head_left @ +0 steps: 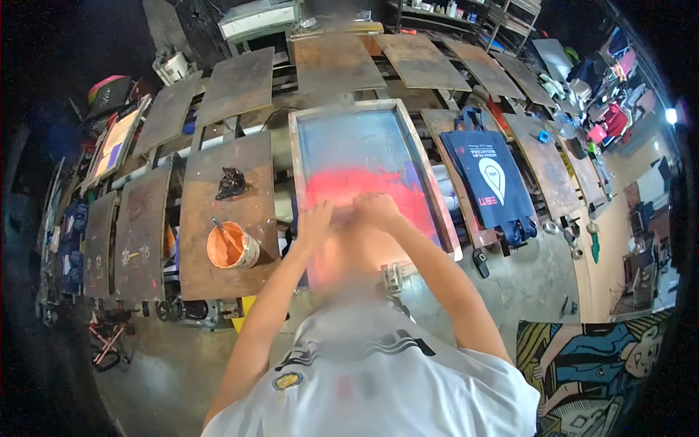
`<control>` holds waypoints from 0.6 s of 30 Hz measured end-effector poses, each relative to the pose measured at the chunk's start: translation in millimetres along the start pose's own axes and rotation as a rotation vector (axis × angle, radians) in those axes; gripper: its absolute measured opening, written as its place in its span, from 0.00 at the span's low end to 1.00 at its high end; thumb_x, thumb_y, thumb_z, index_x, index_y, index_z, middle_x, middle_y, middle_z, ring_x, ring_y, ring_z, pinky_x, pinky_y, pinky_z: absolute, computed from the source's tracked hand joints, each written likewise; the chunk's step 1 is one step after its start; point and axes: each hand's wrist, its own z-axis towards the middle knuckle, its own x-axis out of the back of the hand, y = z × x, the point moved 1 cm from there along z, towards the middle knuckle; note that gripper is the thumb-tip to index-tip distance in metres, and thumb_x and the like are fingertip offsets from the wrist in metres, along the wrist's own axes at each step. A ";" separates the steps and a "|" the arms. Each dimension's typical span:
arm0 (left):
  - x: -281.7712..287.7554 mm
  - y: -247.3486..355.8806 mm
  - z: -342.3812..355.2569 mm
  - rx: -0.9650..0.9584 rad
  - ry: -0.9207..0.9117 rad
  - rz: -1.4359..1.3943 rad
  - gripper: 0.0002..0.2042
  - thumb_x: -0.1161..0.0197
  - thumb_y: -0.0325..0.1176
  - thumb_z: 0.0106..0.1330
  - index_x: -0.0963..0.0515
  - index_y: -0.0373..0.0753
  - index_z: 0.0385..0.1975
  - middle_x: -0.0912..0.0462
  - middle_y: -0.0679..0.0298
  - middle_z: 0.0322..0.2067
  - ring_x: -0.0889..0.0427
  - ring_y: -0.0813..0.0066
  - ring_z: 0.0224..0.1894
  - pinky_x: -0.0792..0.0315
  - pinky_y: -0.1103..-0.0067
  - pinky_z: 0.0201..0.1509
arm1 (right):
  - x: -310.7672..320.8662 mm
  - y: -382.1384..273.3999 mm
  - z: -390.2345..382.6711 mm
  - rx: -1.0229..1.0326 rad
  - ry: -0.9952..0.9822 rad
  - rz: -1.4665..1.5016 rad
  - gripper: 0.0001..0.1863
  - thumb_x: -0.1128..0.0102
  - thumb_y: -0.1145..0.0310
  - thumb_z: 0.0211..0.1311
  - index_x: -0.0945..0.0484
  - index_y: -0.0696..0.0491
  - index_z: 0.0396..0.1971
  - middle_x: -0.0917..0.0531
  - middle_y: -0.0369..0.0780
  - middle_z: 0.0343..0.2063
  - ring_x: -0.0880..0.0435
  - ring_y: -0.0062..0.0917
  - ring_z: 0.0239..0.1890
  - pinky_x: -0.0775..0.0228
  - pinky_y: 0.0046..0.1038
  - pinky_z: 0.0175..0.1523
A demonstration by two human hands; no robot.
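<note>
A wooden-framed printing screen [349, 138] lies in the centre, blue mesh at the far end and red-pink ink spread over the middle and near part, with purple at its right side. My left hand [315, 218] and my right hand [373, 210] both grip a squeegee bar [342, 215] across the inked mesh, fingers bent over it; the bar's middle is blurred. On the board [226, 153] to the left stand a bucket of orange ink [226, 255] with a stick in it and a crumpled black item [231, 183].
Navy printed tote bags [484, 178] lie on the board right of the screen. More flat boards [335, 54] stand in rows behind and beside it. A clothing pile [611, 116] is at the far right, a shelf [429, 9] at the back and a painted cartoon panel [590, 371] at lower right.
</note>
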 end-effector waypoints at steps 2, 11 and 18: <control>-6.5 16.1 -9.6 0.017 -0.054 -0.016 0.25 0.28 0.45 0.53 0.29 0.43 0.47 0.22 0.60 0.45 0.20 0.57 0.48 0.25 0.64 0.47 | 7.4 6.8 -16.0 0.006 -0.070 0.024 0.07 0.45 0.63 0.56 0.21 0.49 0.30 0.15 0.41 0.31 0.14 0.38 0.37 0.21 0.41 0.41; -1.0 149.1 -9.2 -0.095 -0.063 -0.225 0.25 0.27 0.42 0.52 0.28 0.40 0.46 0.18 0.58 0.42 0.20 0.59 0.48 0.25 0.65 0.48 | 47.8 80.9 -116.1 -0.017 -0.344 0.089 0.22 0.29 0.57 0.44 0.25 0.49 0.38 0.17 0.41 0.35 0.15 0.39 0.40 0.23 0.42 0.42; -53.1 166.0 -19.6 -0.018 0.044 -0.214 0.24 0.26 0.40 0.51 0.27 0.41 0.46 0.18 0.56 0.40 0.20 0.56 0.46 0.27 0.63 0.48 | 16.4 108.8 -135.2 0.120 -0.271 0.057 0.21 0.32 0.62 0.44 0.26 0.49 0.40 0.18 0.39 0.36 0.15 0.37 0.41 0.23 0.40 0.41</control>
